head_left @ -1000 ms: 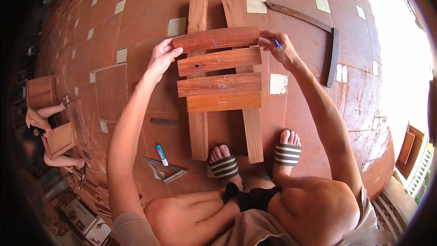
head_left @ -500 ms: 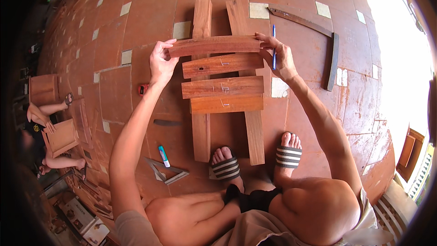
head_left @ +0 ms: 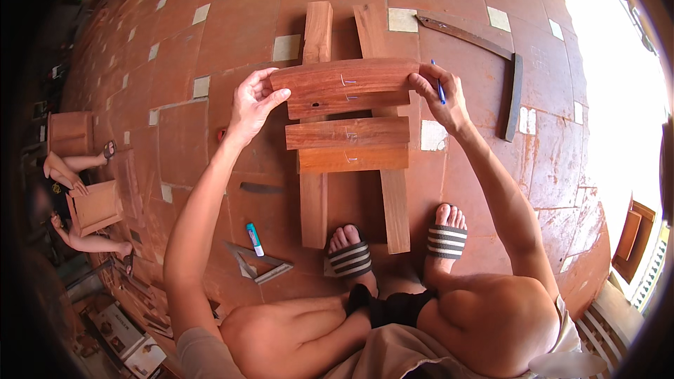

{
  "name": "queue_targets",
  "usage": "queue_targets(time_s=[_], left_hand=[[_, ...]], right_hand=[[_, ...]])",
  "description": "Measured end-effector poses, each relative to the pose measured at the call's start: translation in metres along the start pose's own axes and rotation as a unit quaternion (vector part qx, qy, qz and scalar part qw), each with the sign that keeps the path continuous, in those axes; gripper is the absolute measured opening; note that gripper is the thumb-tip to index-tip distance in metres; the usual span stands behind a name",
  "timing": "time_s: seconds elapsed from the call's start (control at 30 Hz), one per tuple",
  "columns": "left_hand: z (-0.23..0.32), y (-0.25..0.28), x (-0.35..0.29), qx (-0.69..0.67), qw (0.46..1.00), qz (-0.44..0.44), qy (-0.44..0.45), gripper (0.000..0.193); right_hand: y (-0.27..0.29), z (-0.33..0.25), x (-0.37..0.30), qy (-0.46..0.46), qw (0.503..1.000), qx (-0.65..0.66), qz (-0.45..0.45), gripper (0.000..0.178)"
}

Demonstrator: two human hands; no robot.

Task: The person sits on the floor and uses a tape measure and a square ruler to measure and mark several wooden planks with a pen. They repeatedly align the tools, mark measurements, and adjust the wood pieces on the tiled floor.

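Note:
A reddish wooden board (head_left: pixel 316 78) with a pencil-like mark is held by its two ends. My left hand (head_left: pixel 254 107) closes on its left end, thumb on the face. At the right end my right hand (head_left: pixel 446 104) pinches the board, with a blue pen (head_left: pixel 441 91) also tucked between its fingers. The held board overlaps the top of another board (head_left: pixel 379 102) with a dark knot. Nearer me lie a third board (head_left: pixel 316 133) and a more orange board (head_left: pixel 323 161). These rest across two long wooden beams (head_left: pixel 313 210) on the floor.
A large carpenter's square (head_left: pixel 514 91) lies at the right. At the left are a set square (head_left: pixel 274 272), a teal-capped marker (head_left: pixel 254 238) and a dark curved strip (head_left: pixel 261 188). My sandalled feet (head_left: pixel 349 256) flank the right beam. Another person (head_left: pixel 67 172) sits far left with a wooden panel.
The held board has turned so that its marked face shows, and it now covers part of the board below. Both hands have shifted slightly rightward and the pen has tilted.

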State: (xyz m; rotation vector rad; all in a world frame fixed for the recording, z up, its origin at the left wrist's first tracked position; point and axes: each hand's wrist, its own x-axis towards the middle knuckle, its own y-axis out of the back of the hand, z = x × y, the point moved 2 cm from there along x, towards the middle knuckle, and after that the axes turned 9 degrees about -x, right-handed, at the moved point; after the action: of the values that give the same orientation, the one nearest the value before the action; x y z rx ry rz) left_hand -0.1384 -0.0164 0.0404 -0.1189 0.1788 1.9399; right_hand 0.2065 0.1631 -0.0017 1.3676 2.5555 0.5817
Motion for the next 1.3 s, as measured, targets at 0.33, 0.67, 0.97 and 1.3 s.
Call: queue_targets(time_s=[0.33,0.67,0.97,1.3], left_hand=[[0.003,-0.004,-0.004,0.063,0.995,0.014,0.073,0.042],[-0.013,0.000,-0.005,0.019,0.994,0.052,0.097,0.046],[-0.007,-0.007,-0.005,0.019,0.992,0.050,0.111,0.045],[-0.001,-0.010,-0.007,0.028,0.993,0.037,0.113,0.050]], right_hand=[[0.003,-0.003,0.000,-0.121,0.991,0.014,-0.055,0.052],[0.005,0.002,-0.004,-0.173,0.976,0.118,-0.054,0.052],[0.005,0.009,-0.003,-0.213,0.965,0.149,-0.045,0.049],[0.006,-0.001,-0.008,-0.276,0.948,0.152,-0.047,0.046]])
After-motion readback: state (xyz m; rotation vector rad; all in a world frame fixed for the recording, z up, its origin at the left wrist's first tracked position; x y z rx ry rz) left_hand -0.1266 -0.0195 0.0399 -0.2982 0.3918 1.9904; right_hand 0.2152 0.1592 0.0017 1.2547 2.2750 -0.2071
